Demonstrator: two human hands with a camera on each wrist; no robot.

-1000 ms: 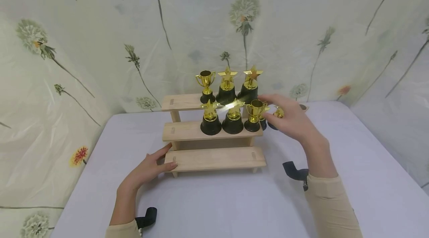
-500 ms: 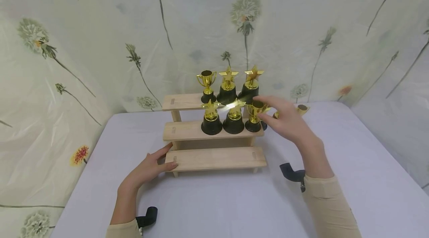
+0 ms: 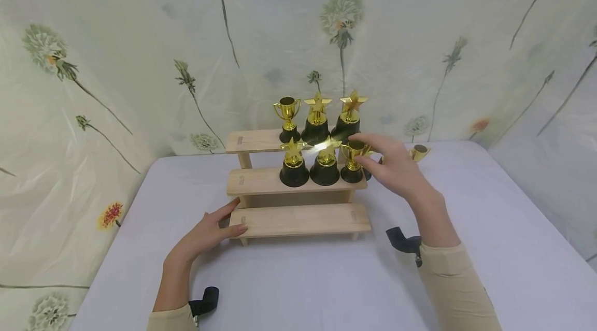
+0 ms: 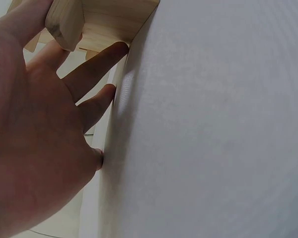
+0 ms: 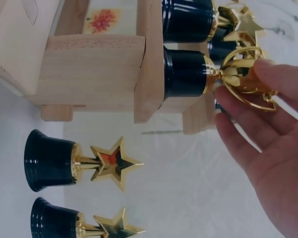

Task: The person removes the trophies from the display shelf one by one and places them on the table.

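Observation:
A tiered wooden stand [image 3: 298, 219] with three steps bears gold trophies on black bases. My left hand [image 3: 205, 235] holds the left end of its lowest step, the thumb on top. In the left wrist view the other fingers of that hand [image 4: 44, 129] spread past the board end [image 4: 64, 25]. At the right end of the middle step stands a small trophy cup [image 3: 353, 162]. My right hand [image 3: 394, 165] pinches its gold bowl between thumb and fingers. In the right wrist view the cup's black base [image 5: 186, 73] sits upright on the step.
Two star trophies [image 3: 294, 170] [image 3: 325, 169] stand left of the cup on the middle step. The top step bears another trophy cup [image 3: 288, 113] and two star trophies [image 3: 317, 124]. Beside the stand, on the white-covered table [image 3: 298, 284], are more trophies, including a cup [image 3: 420, 152] and star trophies [image 5: 109, 163].
My right hand has moved slightly left, from beside the trophy cup onto its bowl. The left hand and the stand stay in place.

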